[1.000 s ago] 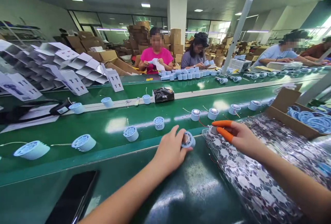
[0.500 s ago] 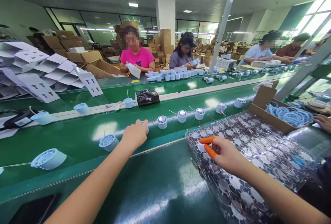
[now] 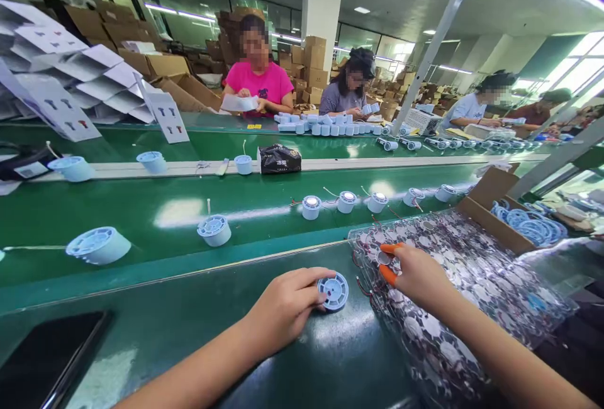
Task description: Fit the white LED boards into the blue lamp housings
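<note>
Pulled back, left hand (image 3: 283,311), blue plastic housing (image 3: 333,291) — touching its fingertips

Can't really make out what the right hand (image 3: 418,277) is pinching in those orange finger cots (image 3: 387,274), and the black phone (image 3: 50,358) gets cut off bottom-left.

The left hand (image 3: 283,314) has come back from the belt to the near bench, its fingers now gripping a blue housing (image 3: 334,291) at the bench's surface, lower centre. The right hand (image 3: 418,277) has shifted rightward over the clear tray (image 3: 453,283). At upper left, the co-worker in pink (image 3: 257,75) now holds a white sheet (image 3: 236,103) level at the chest rather than upright. The view has swung, bringing more of the phone (image 3: 47,358) in at lower left.
</note>
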Tool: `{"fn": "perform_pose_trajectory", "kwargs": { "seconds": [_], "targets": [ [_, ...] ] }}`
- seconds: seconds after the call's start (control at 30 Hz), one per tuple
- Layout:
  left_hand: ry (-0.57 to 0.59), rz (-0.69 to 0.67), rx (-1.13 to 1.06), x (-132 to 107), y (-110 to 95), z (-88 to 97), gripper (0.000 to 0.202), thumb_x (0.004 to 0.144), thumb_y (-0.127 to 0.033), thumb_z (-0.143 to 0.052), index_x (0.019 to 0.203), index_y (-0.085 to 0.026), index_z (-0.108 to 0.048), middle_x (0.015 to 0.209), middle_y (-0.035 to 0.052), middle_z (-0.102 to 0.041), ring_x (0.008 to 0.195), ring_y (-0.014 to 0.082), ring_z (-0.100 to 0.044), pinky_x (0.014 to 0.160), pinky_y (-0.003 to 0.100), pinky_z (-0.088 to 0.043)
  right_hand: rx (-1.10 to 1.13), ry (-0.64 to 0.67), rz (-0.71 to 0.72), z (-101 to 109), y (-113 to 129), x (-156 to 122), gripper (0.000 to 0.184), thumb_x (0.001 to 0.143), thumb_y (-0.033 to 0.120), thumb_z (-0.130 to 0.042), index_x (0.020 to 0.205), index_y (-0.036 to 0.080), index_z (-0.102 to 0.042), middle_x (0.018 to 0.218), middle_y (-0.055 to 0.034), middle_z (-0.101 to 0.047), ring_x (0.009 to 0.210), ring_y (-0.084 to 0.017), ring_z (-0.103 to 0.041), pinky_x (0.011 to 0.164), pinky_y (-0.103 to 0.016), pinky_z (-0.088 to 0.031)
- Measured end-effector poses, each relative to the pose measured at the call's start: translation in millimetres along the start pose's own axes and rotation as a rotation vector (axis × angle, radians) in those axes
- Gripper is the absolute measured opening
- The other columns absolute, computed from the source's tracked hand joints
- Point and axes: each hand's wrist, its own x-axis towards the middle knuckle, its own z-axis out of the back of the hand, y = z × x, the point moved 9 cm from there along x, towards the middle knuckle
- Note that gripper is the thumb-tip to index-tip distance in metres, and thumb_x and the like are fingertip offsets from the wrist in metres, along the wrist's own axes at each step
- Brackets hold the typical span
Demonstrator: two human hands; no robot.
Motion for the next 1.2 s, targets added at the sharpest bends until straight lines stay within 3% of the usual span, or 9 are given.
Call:
{"fn": "perform_pose_trajectory", "kwargs": {
  "seconds": [0.13, 0.23, 0.4, 0.7, 0.83, 0.9, 1.0, 1.1, 1.2],
  "targets": [
    [-0.116, 0.084, -0.167, -1.4, 8.2, 4.0, 0.034, 0.094, -0.012, -0.042, 0.097, -0.023, -0.074, 0.101, 0.0088, -0.069, 0.088, 0.0179, -0.067, 0.077, 0.032, -0.058, 0.303, -0.055, 0.112, 16.3, 33.4, -9.0, 0.033, 0.087, 0.035, -0.061, 0.118, 0.023, -0.068, 0.099, -0.0073, -0.073, 0.072, -0.02, -0.064, 0.066, -0.034, -0.053],
    [-0.22, 0.276, -0.317, -2.8, 24.6, 6.4, 0.024, 0.088, -0.011, -0.051, 0.101, -0.022, -0.068, 0.09, 0.0045, -0.07, 0.082, 0.0173, -0.067, 0.077, 0.032, -0.058, 0.552, -0.001, 0.257, 12.9, 71.3, -20.7, 0.032, 0.09, 0.035, -0.061, 0.12, 0.025, -0.066, 0.093, -0.0051, -0.071, 0.06, -0.015, -0.057, 0.056, -0.03, -0.05],
    [-0.318, 0.556, -0.533, -9.0, 52.8, 2.1, 0.026, 0.078, -0.007, -0.057, 0.099, -0.021, -0.056, 0.092, 0.0015, -0.071, 0.072, 0.0136, -0.066, 0.075, 0.03, -0.058, 0.422, -0.001, 0.381, -2.1, 108.6, -33.0, 0.036, 0.087, 0.025, -0.06, 0.122, 0.025, -0.066, 0.095, -0.0065, -0.07, 0.069, -0.018, -0.062, 0.064, -0.032, -0.052],
    [-0.242, 0.629, -0.531, -10.2, 53.4, -7.2, 0.025, 0.076, -0.001, -0.051, 0.084, -0.018, -0.069, 0.079, 0.0036, -0.073, 0.077, 0.0172, -0.069, 0.077, 0.031, -0.058, 0.351, -0.059, 0.367, -8.2, 113.2, -43.5, 0.034, 0.085, 0.022, -0.057, 0.118, 0.023, -0.065, 0.109, -0.0097, -0.07, 0.084, -0.025, -0.069, 0.073, -0.038, -0.055],
    [-0.216, 0.493, -0.335, -14.8, 39.1, -10.1, 0.028, 0.082, -0.004, -0.05, 0.089, -0.02, -0.072, 0.088, 0.0043, -0.076, 0.081, 0.019, -0.07, 0.077, 0.033, -0.059, 0.406, -0.049, 0.38, -2.9, 108.9, -42.9, 0.018, 0.085, 0.023, -0.06, 0.102, 0.025, -0.066, 0.109, -0.0084, -0.071, 0.086, -0.023, -0.069, 0.075, -0.037, -0.056],
    [-0.207, 0.346, -0.139, -14.7, 22.8, -5.8, 0.03, 0.086, -0.007, -0.05, 0.099, -0.023, -0.073, 0.101, 0.0049, -0.077, 0.093, 0.022, -0.071, 0.088, 0.04, -0.058, 0.433, -0.089, 0.379, 6.2, 103.2, -40.2, 0.003, 0.086, 0.025, -0.061, 0.083, 0.025, -0.062, 0.108, -0.0091, -0.071, 0.088, -0.023, -0.067, 0.076, -0.037, -0.056],
    [-0.333, 0.1, 0.179, -18.2, -8.5, 13.5, 0.044, 0.087, -0.007, -0.052, 0.126, -0.022, -0.065, 0.129, 0.0096, -0.07, 0.114, 0.0268, -0.066, 0.101, 0.05, -0.051, 0.492, -0.122, 0.383, 19.2, 99.1, -38.5, 0.022, 0.087, 0.026, -0.062, 0.068, 0.025, -0.052, 0.102, -0.0098, -0.07, 0.085, -0.021, -0.065, 0.069, -0.034, -0.055],
    [-0.414, -0.143, 0.307, -22.3, -33.9, 24.2, 0.058, 0.088, -0.003, -0.05, 0.144, -0.016, -0.049, 0.137, 0.0161, -0.064, 0.11, 0.0247, -0.066, 0.087, 0.042, -0.056, 0.582, -0.032, 0.417, 22.4, 109.2, -45.1, 0.003, 0.087, 0.023, -0.064, 0.085, 0.022, -0.063, 0.09, -0.0059, -0.068, 0.068, -0.015, -0.059, 0.056, -0.028, -0.049],
    [-0.405, -0.186, 0.215, -20.9, -30.8, 27.2, 0.042, 0.091, -0.003, -0.05, 0.13, -0.015, -0.06, 0.107, 0.011, -0.075, 0.089, 0.0192, -0.067, 0.076, 0.034, -0.056, 0.63, 0.028, 0.378, 23.6, 116.2, -54.5, 0.025, 0.084, 0.023, -0.068, 0.109, 0.024, -0.067, 0.075, 0.0011, -0.064, 0.057, -0.013, -0.052, 0.05, -0.026, -0.043]
  ]
}}
